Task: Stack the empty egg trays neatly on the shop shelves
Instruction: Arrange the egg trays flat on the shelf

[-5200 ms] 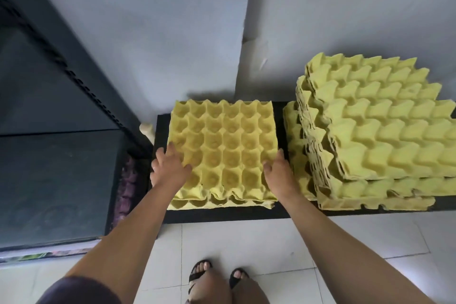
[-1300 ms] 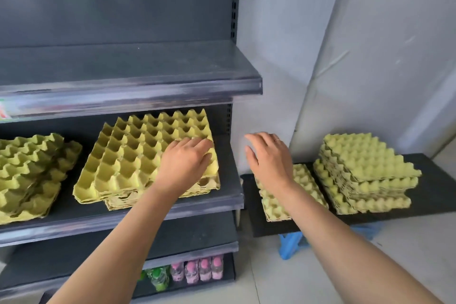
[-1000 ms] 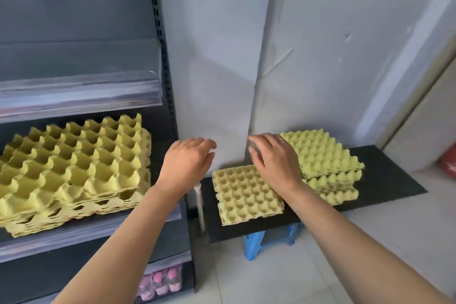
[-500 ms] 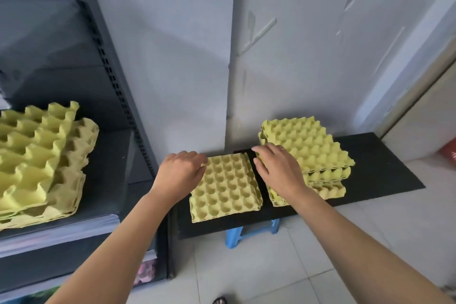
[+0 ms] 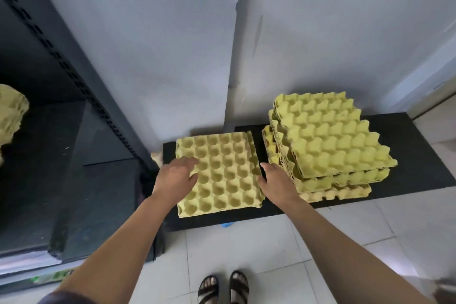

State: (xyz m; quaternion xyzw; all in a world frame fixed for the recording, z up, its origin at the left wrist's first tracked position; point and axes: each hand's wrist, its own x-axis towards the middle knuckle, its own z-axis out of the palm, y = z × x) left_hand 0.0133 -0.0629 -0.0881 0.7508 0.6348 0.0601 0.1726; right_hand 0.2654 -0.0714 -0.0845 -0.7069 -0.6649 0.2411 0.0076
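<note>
A low pile of yellow egg trays [image 5: 222,170] lies cups-up on a black board [image 5: 407,155]. To its right stands a taller, uneven stack of egg trays [image 5: 328,140]. My left hand [image 5: 176,176] hovers over the low pile's left edge with fingers spread. My right hand [image 5: 277,184] is at that pile's right edge, in the gap before the taller stack, fingers loose. Neither hand grips a tray. On the dark shop shelf [image 5: 74,192] at the far left, the corner of shelved trays [image 5: 9,113] shows.
The shelf's slotted metal upright [image 5: 74,74] runs diagonally beside the board. A pale wall stands behind. White floor tiles and my sandalled feet [image 5: 222,289] are below, and a bit of blue stool [image 5: 227,224] peeks from under the board.
My view swung from the shelf down to the board. Both hands left the shelved trays and came down to the two sides of the low pile.
</note>
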